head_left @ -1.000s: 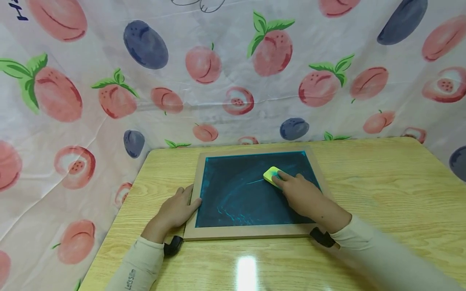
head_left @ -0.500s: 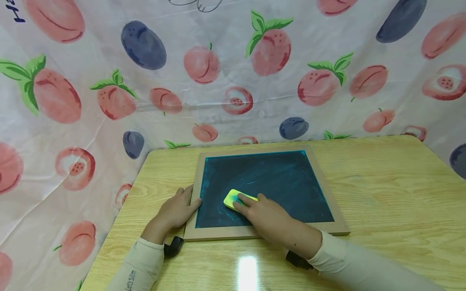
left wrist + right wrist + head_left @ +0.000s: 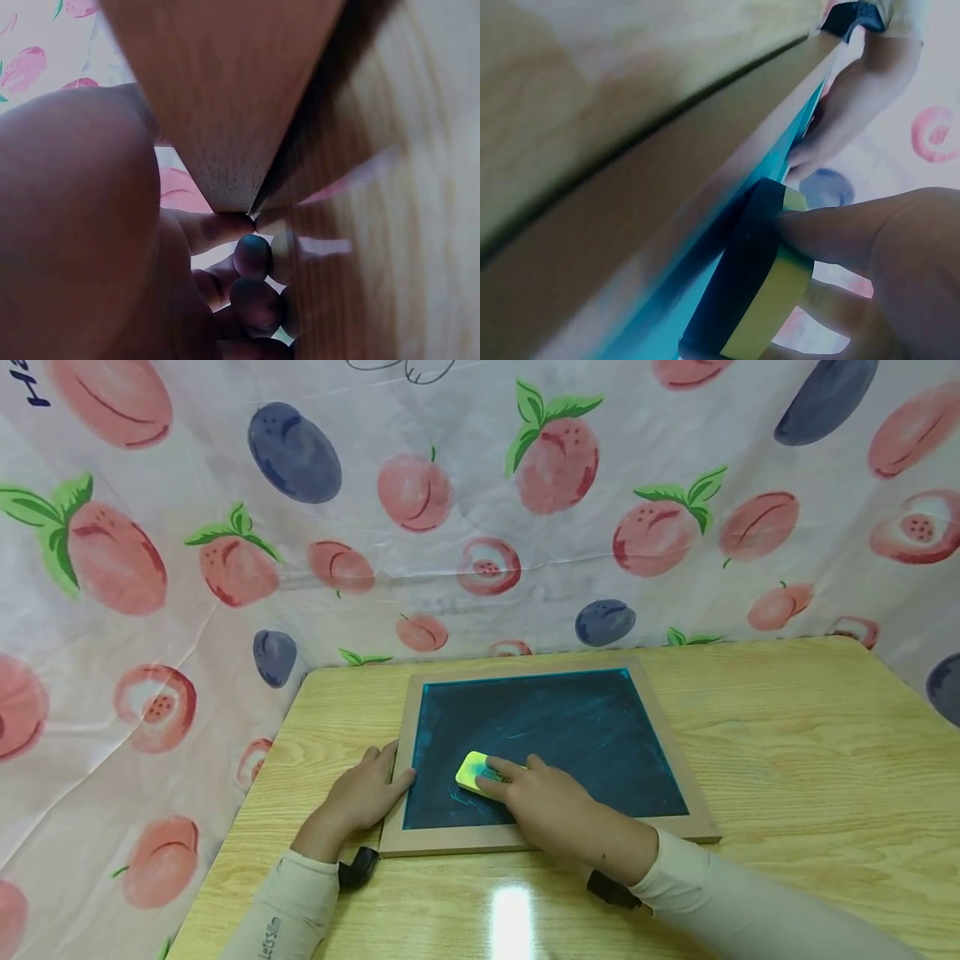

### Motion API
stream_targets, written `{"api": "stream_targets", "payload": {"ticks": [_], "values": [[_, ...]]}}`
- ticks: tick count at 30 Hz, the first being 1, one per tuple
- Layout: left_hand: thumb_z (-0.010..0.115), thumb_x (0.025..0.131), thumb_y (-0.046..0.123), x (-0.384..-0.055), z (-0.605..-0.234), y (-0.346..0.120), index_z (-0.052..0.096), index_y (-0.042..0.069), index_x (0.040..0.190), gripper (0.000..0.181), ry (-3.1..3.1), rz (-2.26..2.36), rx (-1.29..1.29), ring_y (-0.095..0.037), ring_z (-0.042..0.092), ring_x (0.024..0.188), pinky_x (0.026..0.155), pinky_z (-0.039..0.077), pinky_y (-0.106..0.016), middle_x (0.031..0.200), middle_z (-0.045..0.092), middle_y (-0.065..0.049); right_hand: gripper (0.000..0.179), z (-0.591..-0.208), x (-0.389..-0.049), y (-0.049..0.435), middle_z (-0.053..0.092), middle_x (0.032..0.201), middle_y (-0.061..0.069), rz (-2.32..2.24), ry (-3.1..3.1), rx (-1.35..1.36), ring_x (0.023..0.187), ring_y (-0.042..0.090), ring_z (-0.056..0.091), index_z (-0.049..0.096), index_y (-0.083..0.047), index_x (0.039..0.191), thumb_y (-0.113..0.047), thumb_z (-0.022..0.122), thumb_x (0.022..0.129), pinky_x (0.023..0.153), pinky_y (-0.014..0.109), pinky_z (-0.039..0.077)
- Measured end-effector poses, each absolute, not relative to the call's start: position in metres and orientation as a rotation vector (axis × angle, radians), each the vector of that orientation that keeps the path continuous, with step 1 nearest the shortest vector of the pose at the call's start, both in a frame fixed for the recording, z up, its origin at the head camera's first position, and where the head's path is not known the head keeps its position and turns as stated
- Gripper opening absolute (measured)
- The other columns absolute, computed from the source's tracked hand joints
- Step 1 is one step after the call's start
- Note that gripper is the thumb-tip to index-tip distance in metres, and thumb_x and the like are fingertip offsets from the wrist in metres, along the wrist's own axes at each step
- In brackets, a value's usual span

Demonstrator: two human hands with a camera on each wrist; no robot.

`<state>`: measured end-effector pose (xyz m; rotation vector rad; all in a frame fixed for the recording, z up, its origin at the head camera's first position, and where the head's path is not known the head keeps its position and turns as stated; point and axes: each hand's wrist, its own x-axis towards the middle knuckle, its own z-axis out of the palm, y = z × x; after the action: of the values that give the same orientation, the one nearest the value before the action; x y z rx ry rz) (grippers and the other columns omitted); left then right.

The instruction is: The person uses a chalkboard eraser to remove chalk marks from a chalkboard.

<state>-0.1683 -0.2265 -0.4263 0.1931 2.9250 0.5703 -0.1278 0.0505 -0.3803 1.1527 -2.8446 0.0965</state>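
Note:
A black chalkboard (image 3: 555,727) in a pale wooden frame lies on the table, smudged with blue chalk. My right hand (image 3: 551,802) holds a yellow board eraser (image 3: 472,770) against its lower left part, thumb and fingers on the eraser's sides. In the right wrist view, the eraser's dark underside (image 3: 739,262) meets the blue-looking board surface. Thin blue chalk marks (image 3: 459,797) show just below the eraser. My left hand (image 3: 358,795) grips the left side of the frame (image 3: 232,97), thumb over the top and fingers along the outer side.
The light wood table (image 3: 810,752) extends around the board. Behind and to the left hangs a white cloth (image 3: 465,443) printed with fruit. Black wrist devices (image 3: 358,868) sit under both wrists, close to the board's front edge.
The right hand has swept the eraser from the board's upper right to its lower left. A short blue line near the middle has gone, and fewer lower-left marks show. The left hand stays put.

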Motion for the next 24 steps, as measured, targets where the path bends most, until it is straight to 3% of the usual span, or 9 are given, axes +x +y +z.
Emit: {"api": "stream_targets", "payload": {"ticks": [7, 13, 18, 24], "values": [[0.038, 0.093, 0.052, -0.171, -0.427, -0.225, 0.025, 0.02, 0.147, 0.063, 2.924, 0.529, 0.213, -0.023, 0.054, 0.085, 0.072, 0.044, -0.042, 0.123, 0.046, -0.013, 0.044, -0.377, -0.146, 0.075, 0.047, 0.137, 0.013, 0.116, -2.958, 0.943, 0.093, 0.037, 0.058, 0.05, -0.02, 0.134, -0.007, 0.051, 0.092, 0.068, 0.043, 0.053], [0.04, 0.093, 0.052, -0.17, -0.426, -0.225, 0.024, 0.023, 0.147, 0.063, 2.909, 0.558, 0.186, -0.021, 0.053, 0.083, 0.07, 0.043, -0.038, 0.118, 0.047, -0.009, 0.04, -0.379, -0.163, 0.107, 0.049, 0.133, 0.019, 0.119, -2.956, 0.803, 0.096, 0.044, 0.059, 0.052, -0.014, 0.132, -0.009, 0.052, 0.092, 0.077, 0.051, 0.05], [0.039, 0.093, 0.052, -0.169, -0.426, -0.226, 0.024, 0.022, 0.147, 0.064, 2.916, 0.556, 0.187, -0.025, 0.054, 0.098, 0.08, 0.044, -0.045, 0.129, 0.044, -0.01, 0.039, -0.379, -0.172, 0.135, 0.051, 0.13, 0.022, 0.107, -2.965, 0.727, 0.102, 0.045, 0.058, 0.053, -0.01, 0.131, -0.006, 0.051, 0.092, 0.084, 0.056, 0.045], [0.039, 0.093, 0.052, -0.169, -0.426, -0.227, 0.025, 0.021, 0.147, 0.064, 2.915, 0.544, 0.193, -0.024, 0.054, 0.096, 0.077, 0.044, -0.044, 0.129, 0.044, -0.01, 0.04, -0.378, -0.179, 0.154, 0.052, 0.128, 0.024, 0.096, -2.963, 0.663, 0.11, 0.04, 0.056, 0.054, -0.008, 0.13, -0.002, 0.052, 0.09, 0.087, 0.059, 0.042]]}}
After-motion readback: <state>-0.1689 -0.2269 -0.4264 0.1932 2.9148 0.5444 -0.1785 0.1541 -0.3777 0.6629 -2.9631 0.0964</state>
